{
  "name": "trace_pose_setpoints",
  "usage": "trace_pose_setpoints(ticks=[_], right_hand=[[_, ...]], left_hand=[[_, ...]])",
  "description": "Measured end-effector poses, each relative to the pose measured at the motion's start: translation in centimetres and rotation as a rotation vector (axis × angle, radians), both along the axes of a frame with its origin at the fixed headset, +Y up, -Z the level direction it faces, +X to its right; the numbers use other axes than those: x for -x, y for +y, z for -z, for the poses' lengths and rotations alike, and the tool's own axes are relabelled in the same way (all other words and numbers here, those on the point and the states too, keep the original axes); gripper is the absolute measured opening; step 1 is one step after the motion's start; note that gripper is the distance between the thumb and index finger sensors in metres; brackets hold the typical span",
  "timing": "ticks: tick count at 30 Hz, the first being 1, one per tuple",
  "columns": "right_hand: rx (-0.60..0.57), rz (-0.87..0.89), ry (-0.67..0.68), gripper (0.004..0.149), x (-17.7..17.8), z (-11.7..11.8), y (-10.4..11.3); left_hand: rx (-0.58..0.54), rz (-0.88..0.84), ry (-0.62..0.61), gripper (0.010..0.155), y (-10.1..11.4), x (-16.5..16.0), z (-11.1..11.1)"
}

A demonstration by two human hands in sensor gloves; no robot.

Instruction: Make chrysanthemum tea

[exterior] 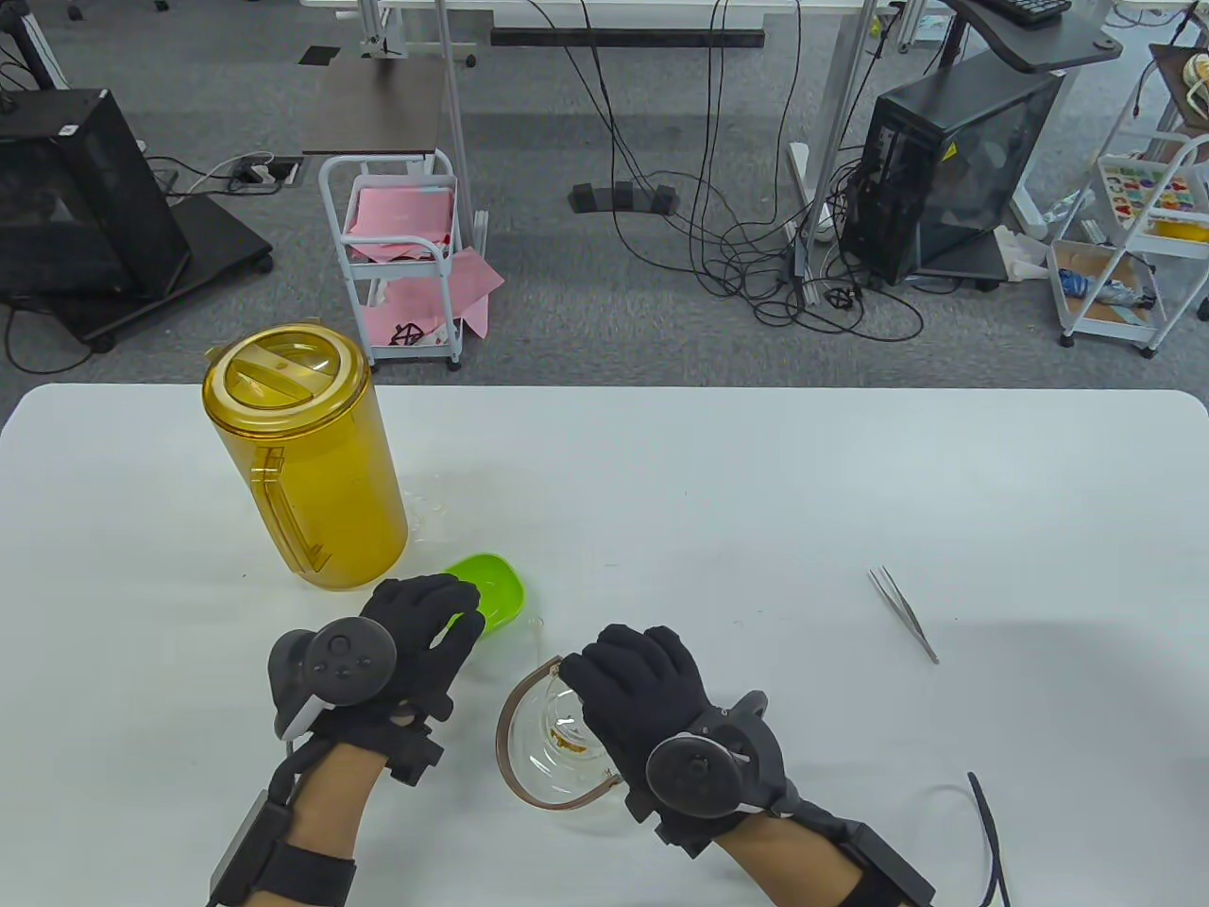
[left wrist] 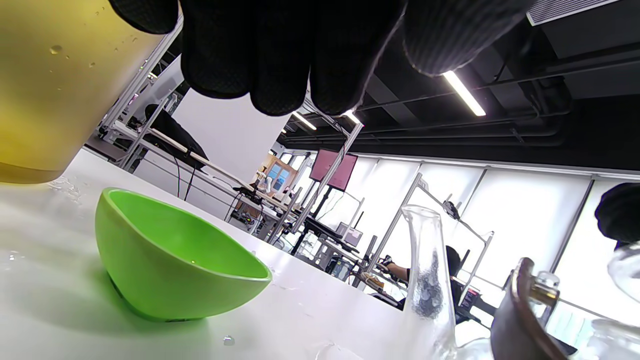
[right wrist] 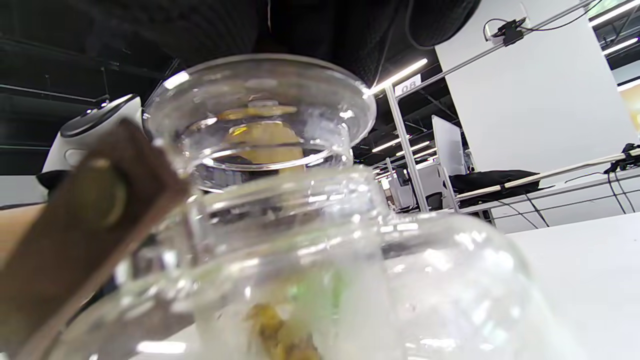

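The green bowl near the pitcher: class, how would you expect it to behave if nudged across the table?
The green bowl looks like thin plastic, so probably light. Its rounded sides and small base suggest it may rock. Droplets on the table might let it slide easily.

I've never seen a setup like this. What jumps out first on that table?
The tall amber pitcher with its lid on stands at the far left of the white table. Close in front, two black-gloved hands work: the left hand hovers above a bright green bowl, while the right hand covers the top of a glass teapot with yellow flowers inside. Metal tweezers lie alone to the right.
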State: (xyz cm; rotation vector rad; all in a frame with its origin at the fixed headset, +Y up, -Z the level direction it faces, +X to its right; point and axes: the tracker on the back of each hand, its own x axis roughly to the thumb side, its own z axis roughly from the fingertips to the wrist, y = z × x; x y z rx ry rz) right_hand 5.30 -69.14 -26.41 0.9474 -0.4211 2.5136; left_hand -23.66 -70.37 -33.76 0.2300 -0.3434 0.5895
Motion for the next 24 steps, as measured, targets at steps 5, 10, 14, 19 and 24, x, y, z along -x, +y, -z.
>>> trace_pose_setpoints(ticks=[5, 10, 14, 19, 24], right_hand=[[-0.014, -0.038, 0.004, 0.049, 0.52, -0.18, -0.29], [-0.003, -0.043, 0.012, 0.049, 0.53, -0.14, -0.42], [-0.004, -0.048, 0.006, 0.049, 0.47, -0.09, -0.39], [0.002, -0.06, 0.004, 0.048, 0.29, 0.1, -0.55], [0.003, -0.059, 0.007, 0.049, 0.23, 0.15, -0.54]], left_hand=[[-0.005, -0.004, -0.001, 0.054, 0.11, 0.04, -0.02], [-0.007, -0.004, -0.002, 0.054, 0.12, 0.02, -0.03], [-0.007, -0.003, -0.002, 0.054, 0.09, 0.0, -0.05], [-0.004, -0.002, -0.001, 0.054, 0.05, -0.07, -0.06], [-0.001, 0.004, -0.002, 0.054, 0.01, -0.12, -0.06]])
